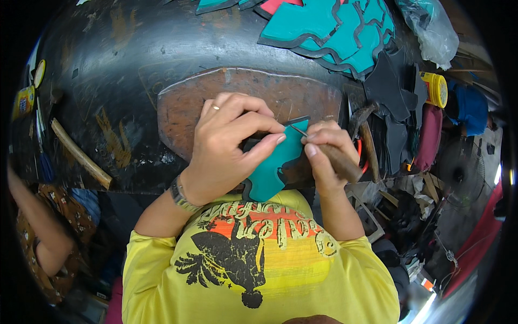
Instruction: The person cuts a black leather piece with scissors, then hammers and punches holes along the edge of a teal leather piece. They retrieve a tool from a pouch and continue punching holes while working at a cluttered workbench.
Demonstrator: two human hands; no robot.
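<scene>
A teal cut piece (276,162) with a black wavy border lies across the near edge of a brown board (245,86), its lower end close to my yellow shirt. My left hand (229,143), wearing a ring and a wristwatch, grips this piece, thumb and forefinger together near its upper edge. In my right hand (330,148) is a wooden-handled awl (342,163). Its thin metal shaft points up and left to the upper part of the teal piece; whether the tip pierces it I cannot tell. My left fingers partly cover the piece's left side.
Several similar teal pieces (302,24) are heaped at the far right, beside black pieces (387,86). A hammer (362,119) and a yellow tub (434,89) are to the right. A wooden stick (81,154) lies left. Another person's arm (40,232) shows at lower left.
</scene>
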